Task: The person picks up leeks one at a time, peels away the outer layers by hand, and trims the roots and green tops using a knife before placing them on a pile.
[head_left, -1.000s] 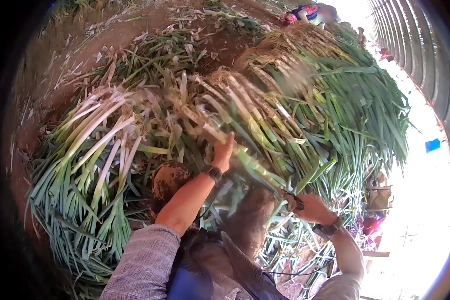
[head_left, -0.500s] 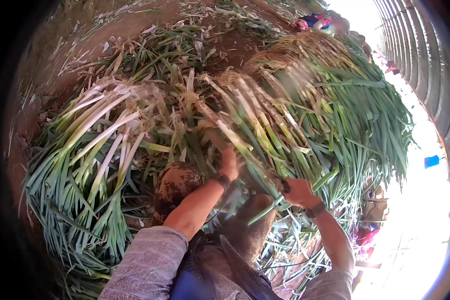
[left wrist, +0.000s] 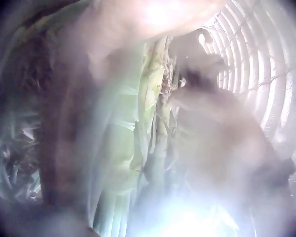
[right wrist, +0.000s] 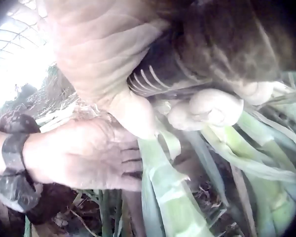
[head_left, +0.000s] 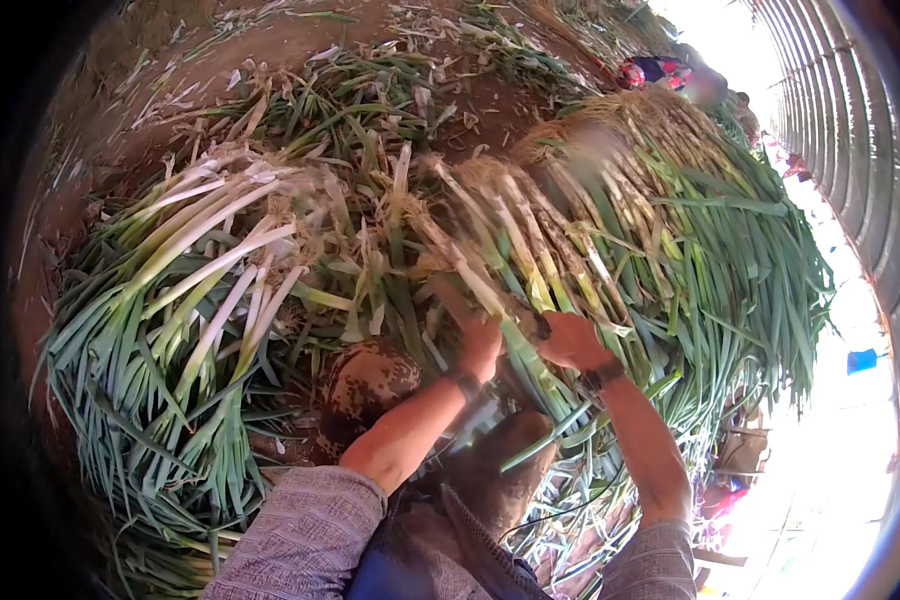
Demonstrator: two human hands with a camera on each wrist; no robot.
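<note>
In the head view a leek (head_left: 482,287) slants across the person's lap, its rooted white end pointing away. The left hand (head_left: 481,347) holds its stalk from the left side. In the right wrist view those left fingers (right wrist: 130,170) lie against the green part of the leek (right wrist: 175,200). Close by on the other side, the right hand (head_left: 572,342) grips a black handle with pale ridges (right wrist: 160,76), its thumb right at the leek's leaves. The working end of that tool is hidden. The left wrist view is hazy, with the pale green stalk (left wrist: 126,128) near its middle.
On the left lies a pile of leeks with clean white stems (head_left: 210,260). A larger heap with brown, rooty stems (head_left: 670,200) stretches to the right. Leaf scraps (head_left: 360,100) cover the soil beyond. The person's patterned knee (head_left: 370,385) rises between the piles.
The right hand has moved up and left along the leek toward the left hand. The left hand has come down and slightly right, and the two now sit close together.
</note>
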